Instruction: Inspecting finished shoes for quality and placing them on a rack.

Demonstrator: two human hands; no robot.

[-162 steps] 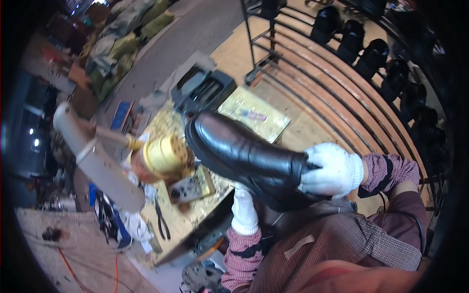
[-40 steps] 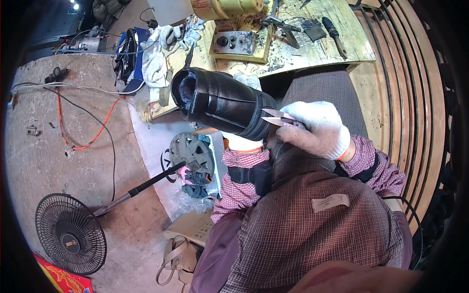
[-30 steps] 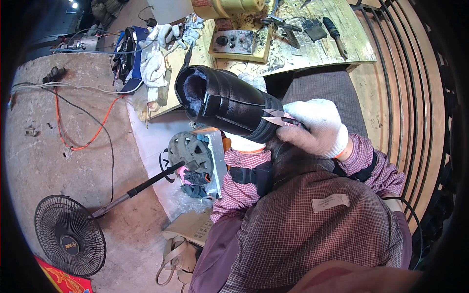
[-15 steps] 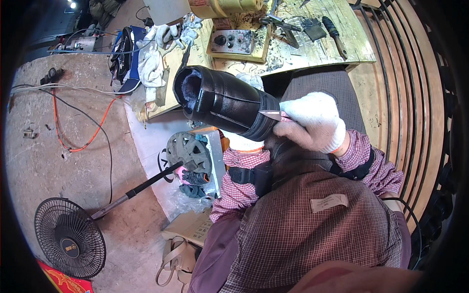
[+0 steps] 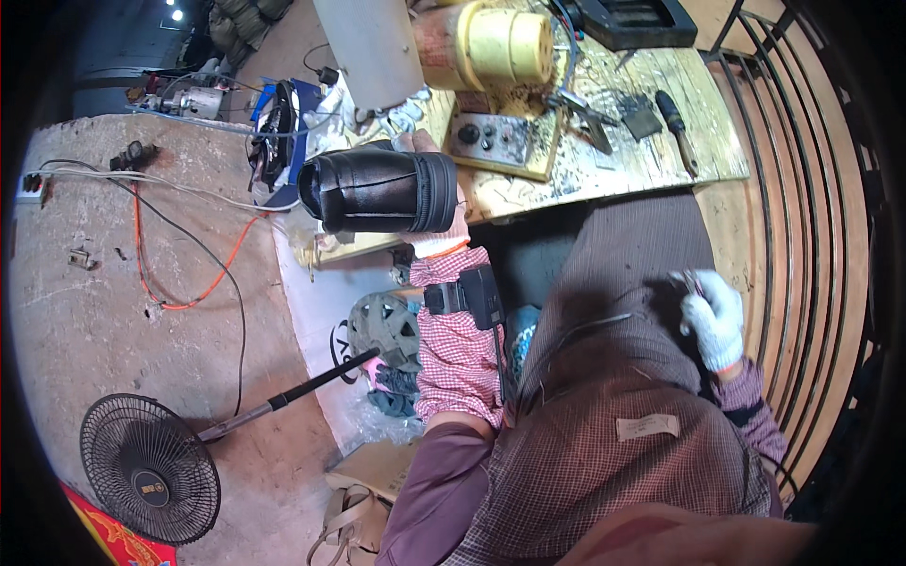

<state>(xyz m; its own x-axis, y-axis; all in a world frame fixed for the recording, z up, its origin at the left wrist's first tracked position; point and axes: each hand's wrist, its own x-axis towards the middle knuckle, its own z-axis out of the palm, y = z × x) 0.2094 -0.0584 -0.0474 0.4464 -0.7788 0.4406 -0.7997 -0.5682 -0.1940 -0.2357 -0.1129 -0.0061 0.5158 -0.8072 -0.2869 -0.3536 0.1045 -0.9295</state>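
Observation:
My left hand (image 5: 451, 232), in a pale glove, holds up a black leather boot (image 5: 382, 191) with a ribbed dark sole. The boot lies on its side in the grip, its opening toward the left; it hides most of that hand, though some fingers show along its upper edge. Well away to the right, over my apron-covered leg, my gloved right hand (image 5: 714, 319) is closed around a small pointed blade (image 5: 677, 277) with a pinkish handle. Only its silver tip and part of the handle stick out of the fingers.
On the wooden bench (image 5: 604, 179) stand a yellow motor housing (image 5: 505, 45), a knobbed control box (image 5: 491, 139) and a dark-handled tool (image 5: 674, 121). A metal-barred rack (image 5: 791, 179) borders the right. A floor fan (image 5: 151, 470) and orange cord (image 5: 203, 291) lie left.
The boot has moved left in my left hand and turned, so its opening faces more sideways. My right hand has left the boot, going right and down with the blade.

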